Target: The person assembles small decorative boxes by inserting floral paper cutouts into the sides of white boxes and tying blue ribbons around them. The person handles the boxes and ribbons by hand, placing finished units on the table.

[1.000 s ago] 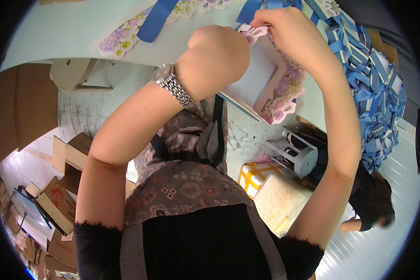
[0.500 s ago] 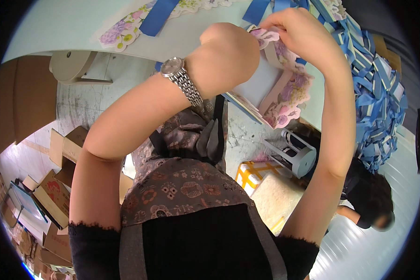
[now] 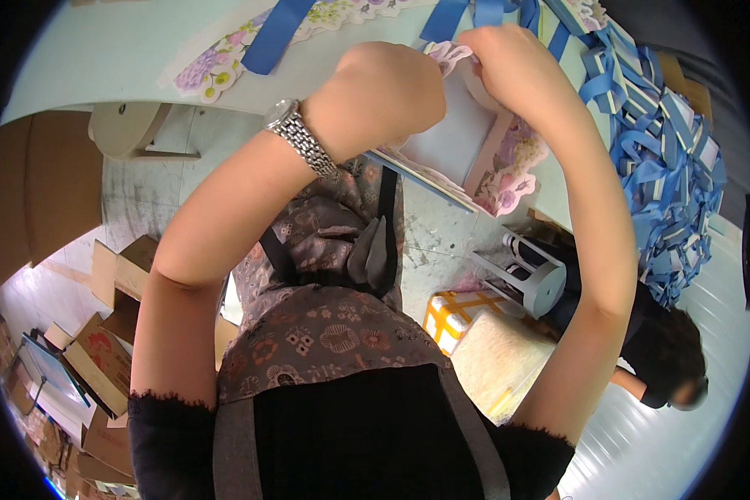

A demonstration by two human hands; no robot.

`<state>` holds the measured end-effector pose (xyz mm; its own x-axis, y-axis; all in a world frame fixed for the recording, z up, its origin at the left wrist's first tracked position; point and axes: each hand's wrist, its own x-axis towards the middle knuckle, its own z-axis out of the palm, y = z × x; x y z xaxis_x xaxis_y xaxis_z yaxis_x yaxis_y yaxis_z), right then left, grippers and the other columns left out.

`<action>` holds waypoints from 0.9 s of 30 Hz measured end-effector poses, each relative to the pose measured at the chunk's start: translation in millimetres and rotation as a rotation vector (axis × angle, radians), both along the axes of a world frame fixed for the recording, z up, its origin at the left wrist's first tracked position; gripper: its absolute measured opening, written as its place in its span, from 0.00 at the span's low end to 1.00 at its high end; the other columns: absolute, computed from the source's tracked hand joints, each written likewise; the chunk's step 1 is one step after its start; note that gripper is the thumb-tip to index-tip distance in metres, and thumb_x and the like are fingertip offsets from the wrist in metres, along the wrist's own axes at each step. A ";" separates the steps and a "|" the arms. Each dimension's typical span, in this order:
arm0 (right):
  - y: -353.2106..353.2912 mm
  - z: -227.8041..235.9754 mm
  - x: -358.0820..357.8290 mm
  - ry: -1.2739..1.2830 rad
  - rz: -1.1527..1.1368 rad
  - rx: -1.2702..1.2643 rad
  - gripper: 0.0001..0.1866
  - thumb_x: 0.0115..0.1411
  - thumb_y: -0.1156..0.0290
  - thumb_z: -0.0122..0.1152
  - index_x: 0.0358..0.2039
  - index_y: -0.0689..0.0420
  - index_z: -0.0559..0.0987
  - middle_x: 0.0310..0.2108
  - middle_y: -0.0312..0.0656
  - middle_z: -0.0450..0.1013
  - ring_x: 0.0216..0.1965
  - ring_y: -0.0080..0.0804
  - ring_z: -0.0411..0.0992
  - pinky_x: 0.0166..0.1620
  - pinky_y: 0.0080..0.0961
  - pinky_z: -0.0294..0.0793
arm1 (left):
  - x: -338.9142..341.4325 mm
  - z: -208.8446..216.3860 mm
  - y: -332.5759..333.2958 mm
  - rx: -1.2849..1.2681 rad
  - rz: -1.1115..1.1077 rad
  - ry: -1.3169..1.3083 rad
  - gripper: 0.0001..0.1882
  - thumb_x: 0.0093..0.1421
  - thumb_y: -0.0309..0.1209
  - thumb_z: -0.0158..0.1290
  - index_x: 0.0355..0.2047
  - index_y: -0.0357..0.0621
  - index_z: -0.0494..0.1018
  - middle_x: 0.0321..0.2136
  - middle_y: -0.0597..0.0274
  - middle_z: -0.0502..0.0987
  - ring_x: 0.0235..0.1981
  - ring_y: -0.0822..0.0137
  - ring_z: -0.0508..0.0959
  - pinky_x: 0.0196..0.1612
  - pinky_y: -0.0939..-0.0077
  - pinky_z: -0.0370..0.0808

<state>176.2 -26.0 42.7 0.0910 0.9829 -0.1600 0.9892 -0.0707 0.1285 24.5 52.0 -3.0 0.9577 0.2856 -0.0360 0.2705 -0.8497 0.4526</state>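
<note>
A shallow pale-blue box (image 3: 454,154) with a scalloped floral paper trim (image 3: 517,162) is held tilted over the table's near edge. My left hand (image 3: 392,92), with a metal-band watch (image 3: 300,137) at its wrist, is curled at the box's left side. Its fingertips are turned away, beside a raised end of the trim. My right hand (image 3: 512,71) pinches the trim at the far side, its fingers bent toward my left hand. The back of my left hand hides part of the box.
Floral paper with a blue ribbon (image 3: 275,37) lies on the pale table (image 3: 100,62). Many blue-ribboned pieces (image 3: 667,167) are heaped at the right. Below are a stool (image 3: 542,283), a yellow-taped box (image 3: 454,317) and open cartons (image 3: 100,350). Another person (image 3: 667,350) is at the lower right.
Both hands and the box have shifted a little to the left. The raised end of the trim between my hands has moved left with them.
</note>
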 end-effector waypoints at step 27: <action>-22.5 -24.1 14.6 0.353 -0.292 0.049 0.09 0.54 0.69 0.60 0.34 0.59 0.80 0.24 0.56 0.72 0.28 0.54 0.71 0.33 0.41 0.71 | 2.5 2.6 4.9 -0.181 0.072 0.061 0.35 0.55 0.33 0.41 0.64 0.44 0.50 0.46 0.43 0.69 0.29 0.49 0.77 0.41 0.59 0.73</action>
